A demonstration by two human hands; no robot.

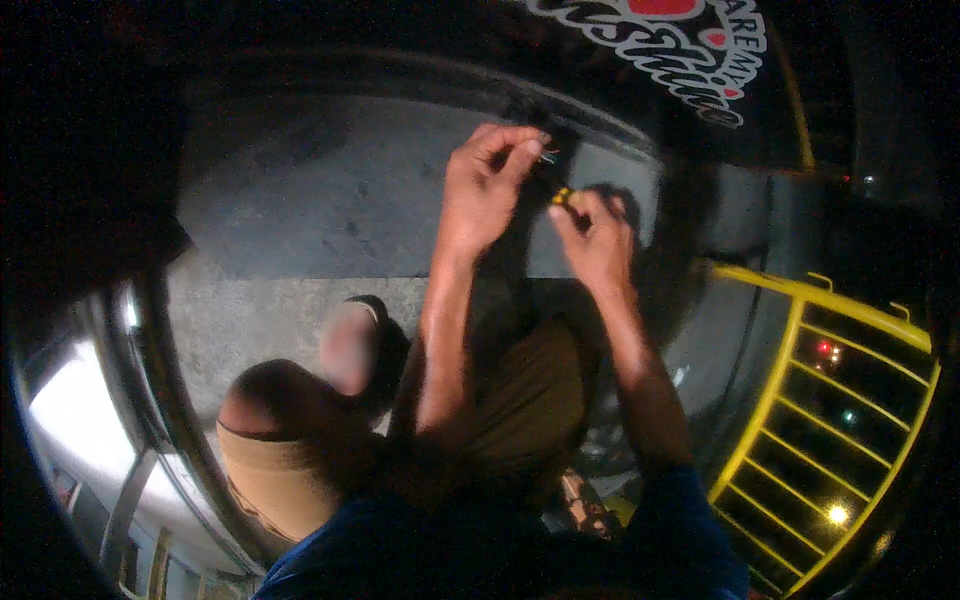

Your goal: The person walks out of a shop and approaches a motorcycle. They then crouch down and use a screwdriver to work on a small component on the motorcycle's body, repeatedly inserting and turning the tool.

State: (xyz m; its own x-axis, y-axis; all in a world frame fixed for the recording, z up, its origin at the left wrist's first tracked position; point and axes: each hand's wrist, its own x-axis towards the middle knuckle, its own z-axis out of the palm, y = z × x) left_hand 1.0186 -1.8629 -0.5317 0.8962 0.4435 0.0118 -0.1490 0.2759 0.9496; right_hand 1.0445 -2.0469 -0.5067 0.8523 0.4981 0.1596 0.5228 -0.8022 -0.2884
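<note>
My left hand [485, 190] is raised above the grey surface, thumb and forefinger pinched together. Thin wire ends [548, 157] stick out at its fingertips, some pale and one orange. Just to the right and slightly nearer, my right hand [603, 240] grips a small yellow-and-black thing [561, 196] between thumb and fingers. Its shape is mostly covered, so its kind cannot be made out. The two hands are close but apart. Dark shadow between them hides where the wires run.
A yellow barred metal railing [770, 400] stands at the right. Beyond my hands rises a dark panel with a red-and-white decal [680, 60]. Grey flooring [300, 190] lies below, with my bent knee [275, 470] at lower left. A bright white area [85, 410] glows at far left.
</note>
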